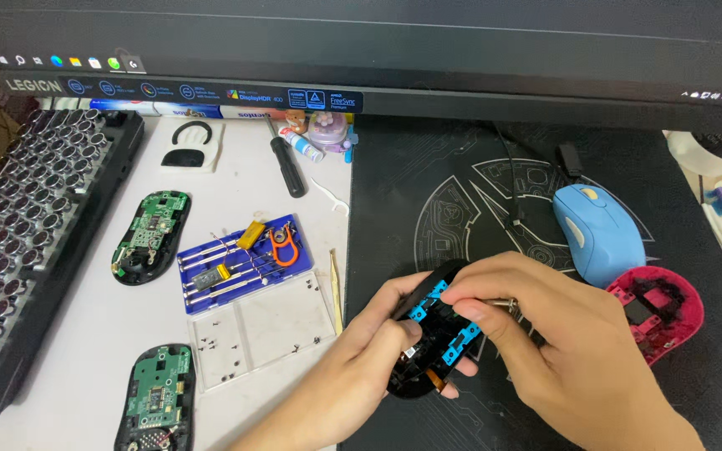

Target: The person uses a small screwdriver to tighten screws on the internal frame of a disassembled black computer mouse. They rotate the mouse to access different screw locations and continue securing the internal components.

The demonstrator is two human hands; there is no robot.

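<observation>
My left hand grips a black mouse shell with blue inner parts, holding it from the left and below over the dark mouse mat. Over the shell's top right rests my right hand, its fingers pinched on a small metal screwdriver whose shaft sticks out to the right. The shell's far side is hidden under my right hand.
A blue mouse and a pink mouse shell lie to the right. Left of the mat: a blue screwdriver case, its clear lid with screws, two mouse bases with green circuit boards, a black screwdriver, a keyboard.
</observation>
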